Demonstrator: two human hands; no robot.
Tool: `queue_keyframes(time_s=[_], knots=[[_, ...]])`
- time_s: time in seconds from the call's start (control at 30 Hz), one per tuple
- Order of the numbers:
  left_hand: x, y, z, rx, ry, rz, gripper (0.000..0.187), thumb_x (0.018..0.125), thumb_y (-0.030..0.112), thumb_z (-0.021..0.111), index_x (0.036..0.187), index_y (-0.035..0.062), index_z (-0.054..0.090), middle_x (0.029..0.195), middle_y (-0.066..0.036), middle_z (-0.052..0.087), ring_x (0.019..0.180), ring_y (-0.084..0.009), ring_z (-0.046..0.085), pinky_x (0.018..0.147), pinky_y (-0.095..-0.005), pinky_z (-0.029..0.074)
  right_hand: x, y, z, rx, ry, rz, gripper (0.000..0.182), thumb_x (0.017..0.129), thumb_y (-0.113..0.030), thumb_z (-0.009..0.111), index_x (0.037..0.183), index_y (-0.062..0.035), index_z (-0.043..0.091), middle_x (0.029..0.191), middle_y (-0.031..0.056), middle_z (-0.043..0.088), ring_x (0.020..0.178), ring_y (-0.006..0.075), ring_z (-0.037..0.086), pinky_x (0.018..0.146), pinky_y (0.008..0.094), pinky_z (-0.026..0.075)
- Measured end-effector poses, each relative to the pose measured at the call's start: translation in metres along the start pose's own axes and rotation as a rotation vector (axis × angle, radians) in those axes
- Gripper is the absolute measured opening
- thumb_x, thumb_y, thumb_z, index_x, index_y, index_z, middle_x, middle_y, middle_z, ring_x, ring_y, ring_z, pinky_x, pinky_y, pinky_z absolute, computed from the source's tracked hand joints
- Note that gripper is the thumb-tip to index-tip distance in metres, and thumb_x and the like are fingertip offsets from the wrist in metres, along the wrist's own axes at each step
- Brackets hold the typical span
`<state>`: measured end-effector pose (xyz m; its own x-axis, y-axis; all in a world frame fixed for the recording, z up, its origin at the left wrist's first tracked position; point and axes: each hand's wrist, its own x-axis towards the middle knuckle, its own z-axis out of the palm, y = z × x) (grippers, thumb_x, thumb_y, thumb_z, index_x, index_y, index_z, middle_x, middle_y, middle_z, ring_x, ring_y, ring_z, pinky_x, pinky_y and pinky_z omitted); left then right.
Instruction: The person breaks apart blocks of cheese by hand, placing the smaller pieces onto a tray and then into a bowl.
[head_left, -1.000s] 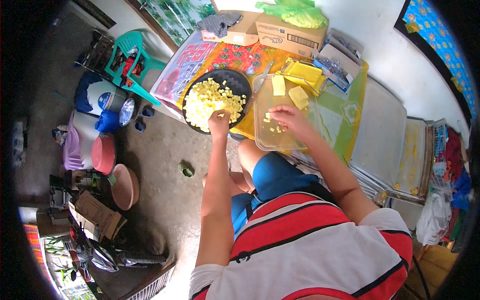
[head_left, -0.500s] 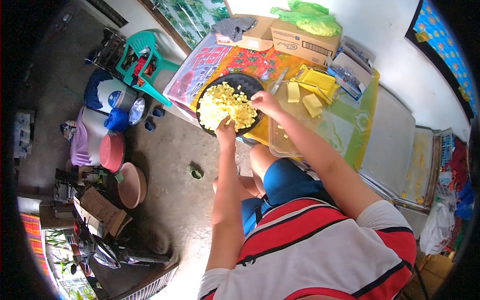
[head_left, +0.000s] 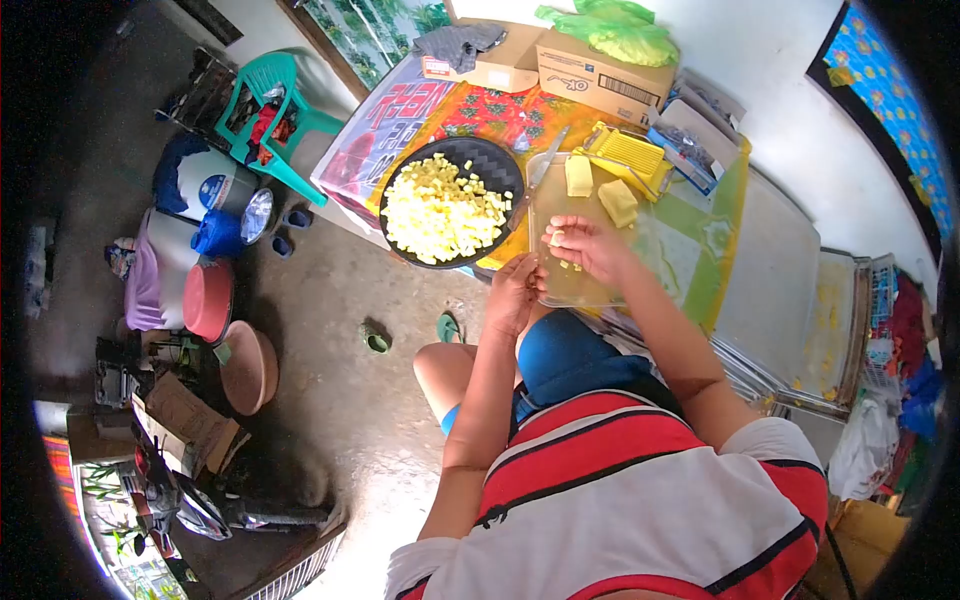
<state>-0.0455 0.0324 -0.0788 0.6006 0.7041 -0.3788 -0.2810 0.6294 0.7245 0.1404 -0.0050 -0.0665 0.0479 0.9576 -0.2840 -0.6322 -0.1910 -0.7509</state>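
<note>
A small pale-yellow cube (head_left: 557,238) is pinched in the fingers of my right hand (head_left: 592,250), over a clear plastic tray (head_left: 655,250). My left hand (head_left: 514,292) is closed at the tray's near-left edge; whatever its fingertips grip is too small to make out. Left of the hands, a round black tray (head_left: 497,170) bears a heap of yellow cubes (head_left: 445,215). Two larger yellow blocks (head_left: 578,176) lie toward the back of the clear tray, with a few bits near my right hand. A knife (head_left: 549,158) rests along the clear tray's back-left edge.
Behind the clear tray sits a yellow ridged plastic tool (head_left: 625,158), beside an open box of packets (head_left: 688,155). Cardboard boxes (head_left: 605,78) line the wall. A green chair (head_left: 285,130) and basins (head_left: 248,368) stand to the left, and slippers (head_left: 375,337) lie on the floor.
Both hands have left the heap of yellow cubes. My right hand moved right, over the clear tray, and my left hand moved right and nearer me to its edge. The view shifted slightly.
</note>
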Motion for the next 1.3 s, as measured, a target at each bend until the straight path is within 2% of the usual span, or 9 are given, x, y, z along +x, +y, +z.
queue_keyframes(time_s=[0.13,0.23,0.43,0.53,0.63,0.83,1.0,1.13,1.3], knots=[[-0.010,0.008,0.020,0.067,-0.038,-0.009,0.019,0.092,0.026,0.059,0.095,0.0066,0.061,0.074,0.000,0.059,0.057,-0.0089,0.052,0.053,-0.0237,0.043,-0.025,-0.005,0.016,-0.060,0.008,-0.166,0.029,0.088,0.000,0.058,0.116,-0.0053,0.056,0.112,0.0063,0.060,0.111,0.0190,0.057,0.095,0.0325,0.045],[-0.016,0.018,0.035,0.119,-0.070,0.012,0.019,0.091,0.026,0.060,0.093,0.0071,0.060,0.073,0.000,0.058,0.055,-0.0079,0.050,0.051,-0.0231,0.042,-0.028,-0.006,0.014,-0.313,-0.086,-0.321,0.028,0.091,-0.004,0.055,0.118,-0.0031,0.055,0.120,0.0071,0.057,0.108,0.0148,0.055,0.097,0.0312,0.041],[-0.018,0.022,0.042,0.034,-0.106,0.082,0.016,0.091,0.023,0.061,0.093,0.0069,0.059,0.073,-0.001,0.058,0.053,-0.0079,0.048,0.048,-0.0232,0.040,-0.040,-0.009,0.033,-0.400,-0.121,-0.413,0.026,0.093,-0.008,0.054,0.118,-0.0039,0.057,0.116,0.0040,0.060,0.106,0.0106,0.053,0.094,0.0286,0.042],[-0.019,0.023,0.040,0.008,-0.116,0.089,0.016,0.092,0.022,0.060,0.093,0.0065,0.059,0.072,-0.002,0.058,0.053,-0.0088,0.048,0.047,-0.0236,0.040,-0.045,-0.011,0.042,-0.366,-0.074,-0.409,0.026,0.093,-0.011,0.056,0.118,-0.0033,0.058,0.111,0.0025,0.062,0.101,0.0089,0.055,0.089,0.0271,0.044],[-0.021,0.025,0.040,0.003,-0.118,0.075,0.017,0.093,0.024,0.059,0.093,0.0062,0.059,0.071,-0.003,0.058,0.052,-0.0095,0.047,0.047,-0.0238,0.039,-0.053,-0.022,0.039,-0.422,-0.028,-0.249,0.028,0.091,-0.012,0.060,0.117,-0.0025,0.058,0.105,0.0011,0.064,0.094,0.0067,0.057,0.084,0.0256,0.046],[-0.023,0.026,0.047,0.028,-0.118,0.068,0.016,0.091,0.021,0.061,0.092,0.0053,0.059,0.068,-0.002,0.057,0.049,-0.0084,0.046,0.046,-0.0223,0.037,-0.052,-0.024,0.028,-0.361,-0.060,-0.305,0.025,0.087,-0.008,0.064,0.111,-0.0015,0.061,0.094,0.0025,0.065,0.081,0.0077,0.060,0.072,0.0247,0.050],[-0.022,0.023,0.049,0.172,-0.135,0.162,0.013,0.089,0.015,0.064,0.094,0.0033,0.060,0.066,0.000,0.055,0.047,-0.0066,0.044,0.045,-0.0195,0.036,-0.053,-0.026,0.025,-0.349,-0.029,-0.320,0.023,0.086,-0.006,0.064,0.108,-0.0008,0.061,0.092,0.0046,0.065,0.079,0.0100,0.062,0.071,0.0253,0.052],[-0.027,0.025,0.051,0.123,-0.161,0.162,0.016,0.089,0.012,0.064,0.100,0.0004,0.060,0.069,0.000,0.054,0.051,-0.0049,0.043,0.046,-0.0193,0.033,-0.059,-0.033,0.028,-0.340,0.008,-0.271,0.022,0.086,-0.006,0.063,0.108,-0.0012,0.061,0.092,0.0061,0.066,0.080,0.0119,0.064,0.072,0.0264,0.053],[-0.033,0.030,0.054,-0.003,-0.204,0.094,0.019,0.091,0.012,0.060,0.106,0.0003,0.060,0.070,-0.003,0.057,0.051,-0.0071,0.042,0.047,-0.0215,0.034,-0.066,-0.039,0.035,-0.080,0.036,-0.228,0.022,0.087,-0.007,0.062,0.108,-0.0019,0.062,0.097,0.0074,0.065,0.082,0.0146,0.065,0.072,0.0281,0.055]])
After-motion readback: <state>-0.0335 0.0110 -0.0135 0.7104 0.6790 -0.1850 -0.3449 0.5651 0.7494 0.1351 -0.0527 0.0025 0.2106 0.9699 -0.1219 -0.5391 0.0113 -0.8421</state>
